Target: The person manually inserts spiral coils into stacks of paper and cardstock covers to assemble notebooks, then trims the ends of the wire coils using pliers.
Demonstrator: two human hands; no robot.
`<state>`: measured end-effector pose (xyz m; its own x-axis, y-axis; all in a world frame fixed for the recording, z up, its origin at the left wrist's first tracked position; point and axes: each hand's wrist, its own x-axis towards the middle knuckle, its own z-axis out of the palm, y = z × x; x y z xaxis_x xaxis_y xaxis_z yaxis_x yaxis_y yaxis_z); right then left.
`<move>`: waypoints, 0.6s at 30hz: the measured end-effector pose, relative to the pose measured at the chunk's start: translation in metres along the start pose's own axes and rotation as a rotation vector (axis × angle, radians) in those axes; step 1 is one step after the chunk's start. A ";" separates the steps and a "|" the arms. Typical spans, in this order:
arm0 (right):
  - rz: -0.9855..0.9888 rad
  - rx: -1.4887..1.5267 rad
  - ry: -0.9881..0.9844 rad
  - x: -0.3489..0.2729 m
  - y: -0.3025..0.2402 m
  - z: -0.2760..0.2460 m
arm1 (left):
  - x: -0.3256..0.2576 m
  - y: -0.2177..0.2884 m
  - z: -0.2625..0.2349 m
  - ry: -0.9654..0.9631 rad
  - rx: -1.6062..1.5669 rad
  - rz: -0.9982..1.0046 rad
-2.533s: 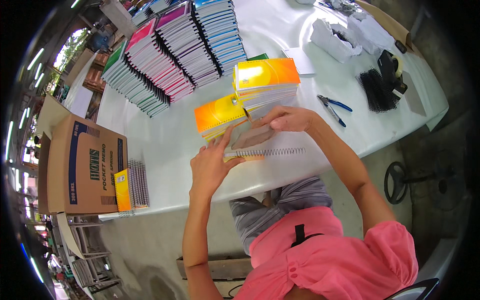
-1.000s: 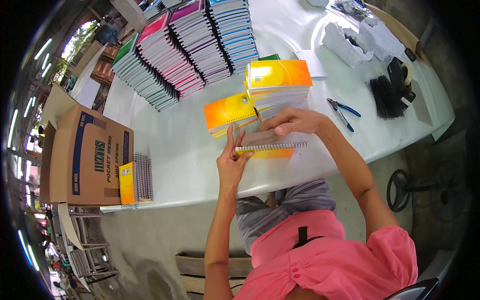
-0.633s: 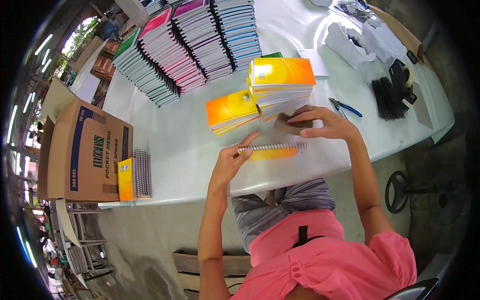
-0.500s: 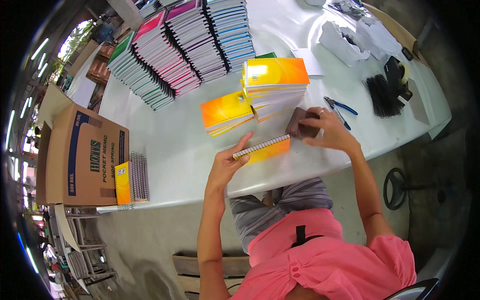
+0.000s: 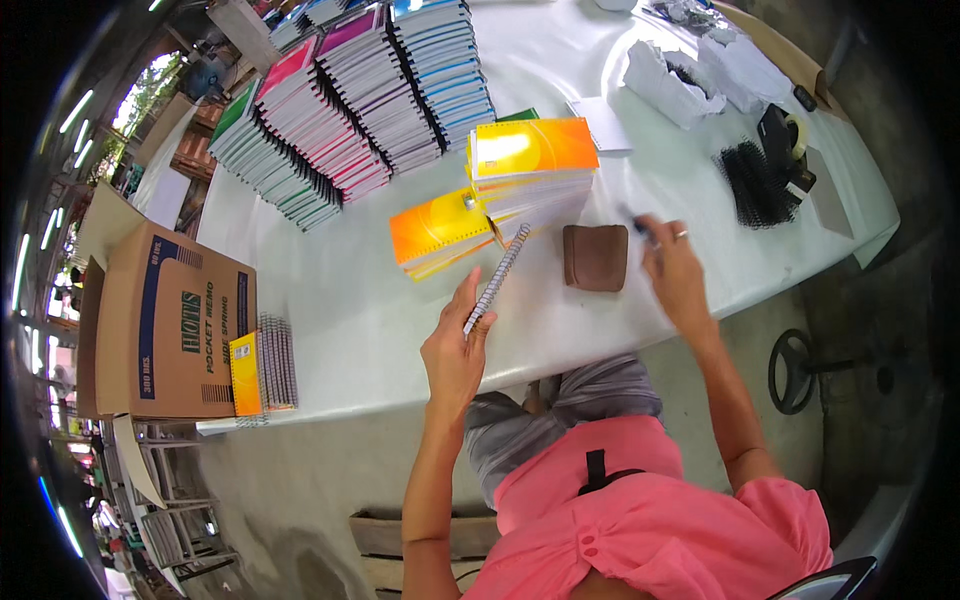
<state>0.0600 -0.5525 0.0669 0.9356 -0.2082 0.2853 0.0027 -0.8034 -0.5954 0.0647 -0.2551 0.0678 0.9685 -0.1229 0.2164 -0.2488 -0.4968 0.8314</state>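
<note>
My left hand [image 5: 455, 348] pinches a small spiral-bound notebook [image 5: 498, 277], its wire coil facing up and its covers almost edge-on. My right hand [image 5: 676, 275], smeared by motion, is closed around the cutting pliers [image 5: 640, 226], whose blurred tips point away from me. Between the two hands a brown, rounded-square block or pouch [image 5: 595, 258] lies on the white table [image 5: 400, 345]. Just beyond it rises a tall stack of yellow-orange notebooks [image 5: 540, 150], with a lower stack [image 5: 440, 230] at its left side.
Tall stacks of coil-bound books [image 5: 350, 110] fill the far left. A cardboard box [image 5: 170, 320] stands at the left edge beside a row of finished-looking spiral notebooks [image 5: 262, 370]. Black coils [image 5: 752, 185], a tape dispenser [image 5: 785, 140] and white bags [image 5: 670, 85] are at the right.
My right hand has let go of the brown block and taken up the pliers from the table. My left hand has turned the notebook so its coil points away from me.
</note>
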 end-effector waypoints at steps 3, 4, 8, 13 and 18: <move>-0.351 0.215 -0.199 -0.045 -0.071 0.001 | -0.007 0.010 0.001 0.077 0.233 0.075; -0.494 0.200 -0.160 -0.052 -0.081 0.005 | -0.007 0.013 0.003 0.113 0.291 0.082; -0.521 0.296 -0.091 -0.055 -0.100 0.017 | -0.009 0.016 0.004 0.161 0.346 0.108; -0.581 0.222 -0.132 -0.053 -0.100 0.018 | -0.010 0.014 0.006 0.212 0.364 0.202; -0.216 0.526 -0.680 -0.031 -0.100 0.011 | -0.012 0.017 0.000 0.219 0.384 0.206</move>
<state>0.0351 -0.4591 0.1094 0.9028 0.4295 0.0232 0.2092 -0.3914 -0.8961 0.0489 -0.2621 0.0793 0.8650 -0.0892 0.4937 -0.3757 -0.7674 0.5195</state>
